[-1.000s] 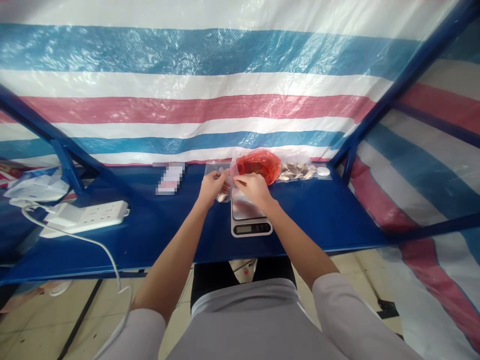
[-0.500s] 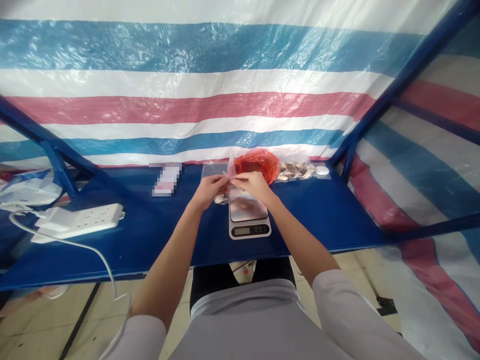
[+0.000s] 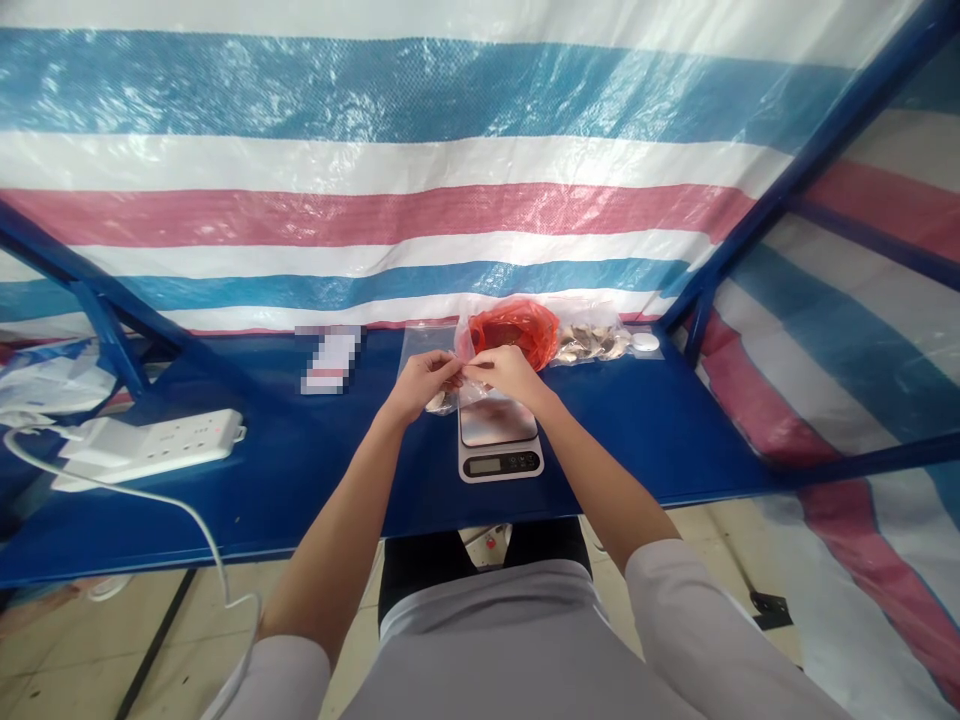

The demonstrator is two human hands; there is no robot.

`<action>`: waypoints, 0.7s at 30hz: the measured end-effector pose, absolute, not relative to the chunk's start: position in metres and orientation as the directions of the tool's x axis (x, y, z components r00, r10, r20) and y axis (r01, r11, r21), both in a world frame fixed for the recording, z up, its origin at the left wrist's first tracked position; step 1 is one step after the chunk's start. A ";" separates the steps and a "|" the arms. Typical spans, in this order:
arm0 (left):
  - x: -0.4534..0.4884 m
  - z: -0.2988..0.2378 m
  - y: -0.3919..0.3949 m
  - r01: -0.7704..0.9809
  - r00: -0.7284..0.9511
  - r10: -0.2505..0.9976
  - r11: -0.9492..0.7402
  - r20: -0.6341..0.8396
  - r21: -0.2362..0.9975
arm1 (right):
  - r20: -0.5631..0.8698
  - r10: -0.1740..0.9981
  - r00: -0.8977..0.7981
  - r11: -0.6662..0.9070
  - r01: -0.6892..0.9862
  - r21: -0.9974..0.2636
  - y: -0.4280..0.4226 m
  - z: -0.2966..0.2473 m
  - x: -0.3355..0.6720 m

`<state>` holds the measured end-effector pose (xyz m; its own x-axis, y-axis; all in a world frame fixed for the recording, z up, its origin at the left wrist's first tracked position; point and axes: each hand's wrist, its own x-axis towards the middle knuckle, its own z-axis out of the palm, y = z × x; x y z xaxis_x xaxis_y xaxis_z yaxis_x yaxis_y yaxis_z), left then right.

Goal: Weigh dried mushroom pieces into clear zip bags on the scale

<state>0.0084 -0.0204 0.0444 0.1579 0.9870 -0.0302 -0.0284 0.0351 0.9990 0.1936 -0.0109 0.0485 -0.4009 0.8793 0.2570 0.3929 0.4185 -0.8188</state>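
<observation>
My left hand [image 3: 422,387] and my right hand [image 3: 510,372] meet above the blue table, fingers pinching the thin edge of a clear plastic bag [image 3: 427,345]. Pale shell-like pieces [image 3: 441,402] show low in the bag, below my left hand. A digital kitchen scale [image 3: 499,445] with a steel pan and dark display sits just below my right hand. Behind my hands lie a red plastic bag [image 3: 514,335] holding something dark and a clear bag of pale shell-like pieces [image 3: 589,343].
A small white round lid [image 3: 643,342] lies at the table's back right. On the left are a pixelated packet [image 3: 330,360], a white power strip [image 3: 150,448] with a trailing cable, and white papers. Blue steel struts and a striped tarp surround the table.
My hands have drawn closer together, their fingertips now meeting at the bag's edge. The whole scene has shifted slightly in view as my head moved.
</observation>
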 end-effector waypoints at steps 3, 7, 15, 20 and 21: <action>0.006 0.046 -0.021 -0.028 0.218 0.976 0.019 -0.012 0.999 | 0.196 0.902 -0.385 0.324 0.301 -0.897 -0.009 0.046 0.194; 0.002 0.047 -0.021 -0.022 0.277 0.961 0.024 -0.016 0.999 | 0.138 0.922 -0.361 0.221 0.200 -0.955 -0.008 0.043 0.193; -0.009 0.046 -0.023 0.104 0.303 0.949 0.058 -0.088 0.993 | 0.039 0.941 -0.337 0.073 0.088 -0.993 -0.006 0.033 0.200; -0.005 0.048 -0.023 0.192 0.324 0.946 -0.034 -0.031 0.981 | 0.129 0.897 -0.423 0.241 0.221 -0.945 -0.011 0.039 0.198; -0.004 0.049 -0.023 0.210 0.328 0.945 -0.051 -0.021 0.976 | 0.143 0.890 -0.434 0.269 0.247 -0.931 -0.012 0.042 0.198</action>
